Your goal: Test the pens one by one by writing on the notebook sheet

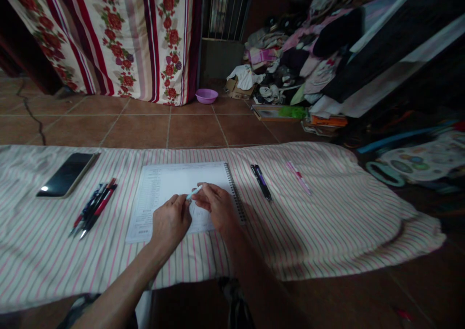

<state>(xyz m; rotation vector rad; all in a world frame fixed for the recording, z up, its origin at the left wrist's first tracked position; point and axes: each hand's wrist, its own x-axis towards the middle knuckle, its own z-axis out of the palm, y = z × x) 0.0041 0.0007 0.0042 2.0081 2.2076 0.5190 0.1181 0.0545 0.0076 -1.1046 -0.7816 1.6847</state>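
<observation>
Left hand [170, 222] and right hand [216, 205] fingers grip one pale pen [194, 192] over one notebook [174, 179]; two dark pens [261, 181] beside it.

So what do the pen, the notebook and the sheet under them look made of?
Pen, pinched between left hand and right hand: probably plastic, pale blue and smooth. Notebook: matte white printed paper, with what looks like a wire spiral down its right edge. Sheet: soft woven cloth, judging by its wrinkles and stripes.
</observation>
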